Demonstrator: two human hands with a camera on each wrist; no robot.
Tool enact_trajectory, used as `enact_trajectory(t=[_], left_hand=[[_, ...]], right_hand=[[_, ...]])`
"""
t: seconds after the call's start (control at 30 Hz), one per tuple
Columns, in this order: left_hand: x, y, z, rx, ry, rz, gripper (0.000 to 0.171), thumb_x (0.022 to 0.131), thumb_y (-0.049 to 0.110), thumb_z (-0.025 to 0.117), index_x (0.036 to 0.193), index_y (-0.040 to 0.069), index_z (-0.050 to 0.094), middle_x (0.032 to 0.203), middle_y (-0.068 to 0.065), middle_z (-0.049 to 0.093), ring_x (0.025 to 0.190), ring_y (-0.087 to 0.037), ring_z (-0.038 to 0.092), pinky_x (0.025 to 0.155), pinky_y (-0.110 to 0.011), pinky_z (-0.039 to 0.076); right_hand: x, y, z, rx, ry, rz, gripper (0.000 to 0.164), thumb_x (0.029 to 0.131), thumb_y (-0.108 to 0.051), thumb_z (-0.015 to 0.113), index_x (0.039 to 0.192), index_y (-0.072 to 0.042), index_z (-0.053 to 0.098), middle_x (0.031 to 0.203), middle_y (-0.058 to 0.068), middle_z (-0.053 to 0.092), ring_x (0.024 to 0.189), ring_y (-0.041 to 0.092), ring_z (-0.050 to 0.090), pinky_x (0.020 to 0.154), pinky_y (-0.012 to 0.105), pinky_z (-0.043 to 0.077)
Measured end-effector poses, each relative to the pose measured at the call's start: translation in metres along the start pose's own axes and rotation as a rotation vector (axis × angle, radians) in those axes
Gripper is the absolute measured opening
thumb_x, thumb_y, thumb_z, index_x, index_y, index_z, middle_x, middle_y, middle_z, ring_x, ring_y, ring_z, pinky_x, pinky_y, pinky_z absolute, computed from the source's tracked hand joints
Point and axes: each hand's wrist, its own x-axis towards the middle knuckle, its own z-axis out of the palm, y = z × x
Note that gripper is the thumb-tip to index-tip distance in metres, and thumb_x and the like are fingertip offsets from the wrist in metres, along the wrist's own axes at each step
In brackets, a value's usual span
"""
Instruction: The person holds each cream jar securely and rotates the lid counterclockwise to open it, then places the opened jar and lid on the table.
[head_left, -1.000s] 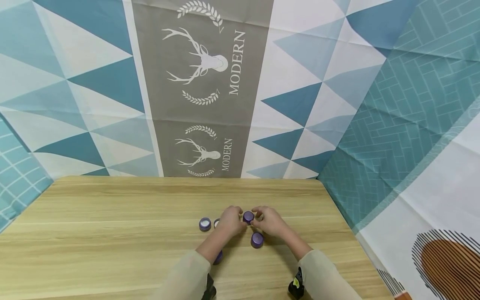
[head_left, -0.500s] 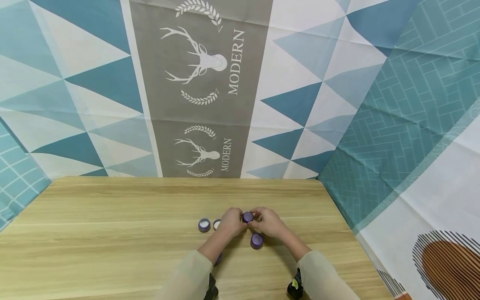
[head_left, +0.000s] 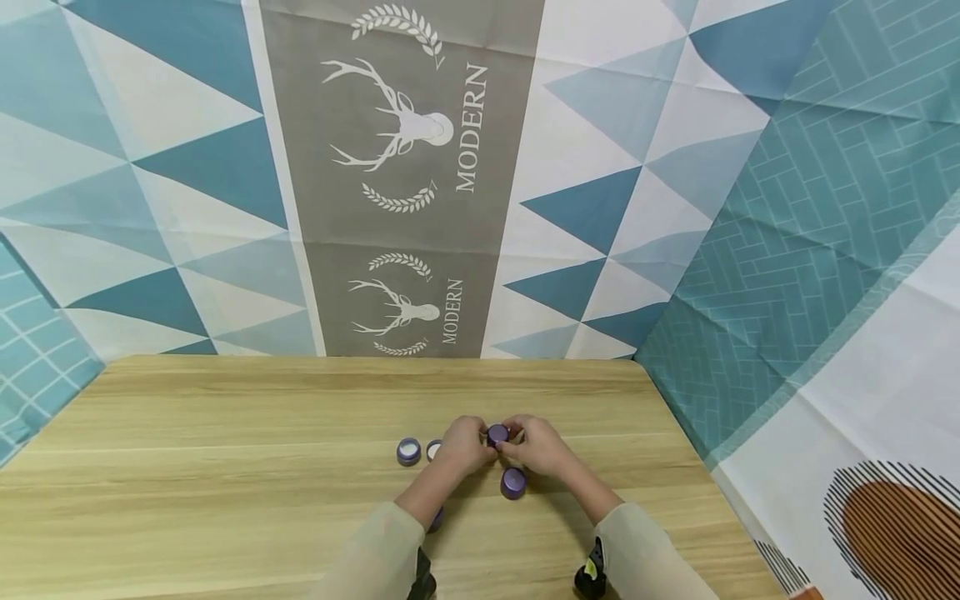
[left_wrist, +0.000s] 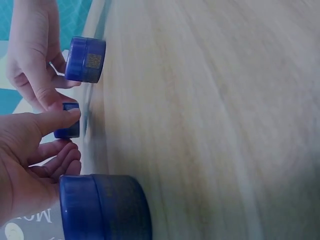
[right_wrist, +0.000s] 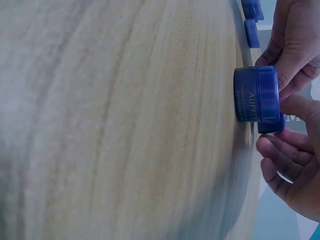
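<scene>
A small purple-blue cosmetic jar (head_left: 497,434), lid side up, stands between both hands on the wooden table. My left hand (head_left: 465,444) grips its left side with thumb and fingers. On the other side, the right hand (head_left: 532,444) pinches it by the thumb and curled fingertips. Just in front of them is a second lidded jar (head_left: 513,482), whose gold lettering shows on the jar (right_wrist: 254,95) in the right wrist view. That jar hides most of the held jar (right_wrist: 272,126) there. Another jar (left_wrist: 107,207) looms close in the left wrist view.
Left of the hands sits an open-topped purple piece (head_left: 408,451) with a white inside. Beside it, a similar piece (head_left: 432,450) is partly covered by the left hand. One more jar (head_left: 437,519) shows beside the left forearm. A patterned cloth (head_left: 405,317) hangs behind the table (head_left: 225,467).
The right hand's thumb and fingers have come in closer around the jar. Both hands otherwise stay in nearly the same place, and the other jars have not moved.
</scene>
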Motion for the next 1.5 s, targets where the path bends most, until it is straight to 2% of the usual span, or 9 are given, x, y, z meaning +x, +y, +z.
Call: enact_trajectory(t=[0.2,0.43,0.6,0.77,0.9,1.13,1.27,1.37,1.5], left_hand=[[-0.002,0.002,-0.004,-0.051,0.017,0.019,0.029,0.072,0.017,0.079,0.086,-0.003,0.064,0.073,-0.006,0.056,0.065,-0.016,0.047,0.056,-0.025,0.04],[-0.003,0.002,-0.009,-0.07,0.044,0.013,0.036,0.073,0.021,0.079,0.095,-0.004,0.064,0.09,-0.012,0.061,0.08,-0.02,0.055,0.069,-0.032,0.049],[-0.004,0.002,-0.013,-0.065,0.058,0.005,0.033,0.075,0.019,0.077,0.096,-0.003,0.063,0.091,-0.01,0.058,0.08,-0.019,0.053,0.068,-0.031,0.048],[-0.007,0.002,-0.016,-0.03,0.075,0.025,0.034,0.072,0.018,0.077,0.097,-0.001,0.064,0.089,-0.008,0.056,0.079,-0.018,0.051,0.067,-0.03,0.046],[-0.012,0.003,-0.021,-0.025,0.093,0.068,0.031,0.07,0.016,0.077,0.095,0.001,0.066,0.088,-0.007,0.058,0.079,-0.017,0.051,0.069,-0.029,0.046],[-0.019,0.003,-0.029,-0.031,0.13,0.138,0.025,0.067,0.016,0.077,0.088,0.005,0.068,0.086,-0.005,0.06,0.081,-0.018,0.055,0.071,-0.028,0.047],[-0.023,0.005,-0.034,-0.027,0.145,0.171,0.026,0.066,0.015,0.076,0.089,0.004,0.068,0.085,-0.005,0.06,0.082,-0.02,0.056,0.072,-0.028,0.047],[-0.026,0.006,-0.038,-0.044,0.137,0.172,0.028,0.067,0.015,0.076,0.091,0.004,0.068,0.086,-0.004,0.06,0.082,-0.02,0.056,0.073,-0.028,0.048],[-0.03,0.008,-0.043,-0.083,0.125,0.133,0.03,0.069,0.017,0.077,0.094,0.003,0.068,0.089,-0.005,0.06,0.084,-0.019,0.056,0.075,-0.03,0.049]], right_hand=[[-0.002,-0.006,-0.004,0.006,0.028,-0.015,0.033,0.085,-0.024,0.067,0.109,-0.001,0.064,0.089,0.005,0.064,0.068,0.01,0.053,0.052,0.021,0.044],[-0.001,-0.013,-0.009,0.027,0.049,-0.03,0.032,0.085,-0.026,0.067,0.108,-0.003,0.065,0.089,0.003,0.064,0.071,0.011,0.053,0.057,0.021,0.044],[0.001,-0.017,-0.011,0.012,0.061,-0.031,0.035,0.085,-0.033,0.066,0.107,-0.005,0.066,0.086,0.0,0.064,0.072,0.01,0.052,0.059,0.021,0.044],[0.0,-0.025,-0.012,-0.026,0.096,-0.035,0.036,0.083,-0.036,0.069,0.103,-0.006,0.068,0.074,-0.003,0.06,0.064,0.009,0.049,0.051,0.019,0.038],[-0.002,-0.032,-0.013,-0.065,0.108,-0.081,0.028,0.081,-0.031,0.071,0.094,-0.007,0.07,0.068,-0.004,0.058,0.06,0.008,0.047,0.049,0.018,0.035],[-0.005,-0.042,-0.018,-0.142,0.08,-0.198,0.015,0.084,-0.029,0.069,0.082,-0.014,0.067,0.071,-0.007,0.057,0.065,0.005,0.049,0.056,0.018,0.042],[-0.007,-0.049,-0.023,-0.168,0.064,-0.258,0.014,0.083,-0.025,0.069,0.088,-0.012,0.067,0.075,0.001,0.058,0.066,0.005,0.048,0.056,0.017,0.042],[-0.009,-0.054,-0.026,-0.195,0.039,-0.279,0.021,0.082,-0.023,0.069,0.098,-0.01,0.068,0.08,0.007,0.06,0.066,0.007,0.047,0.055,0.017,0.04],[-0.011,-0.059,-0.029,-0.167,0.027,-0.214,0.04,0.084,-0.031,0.068,0.114,-0.006,0.064,0.084,0.006,0.061,0.068,0.008,0.049,0.055,0.019,0.041]])
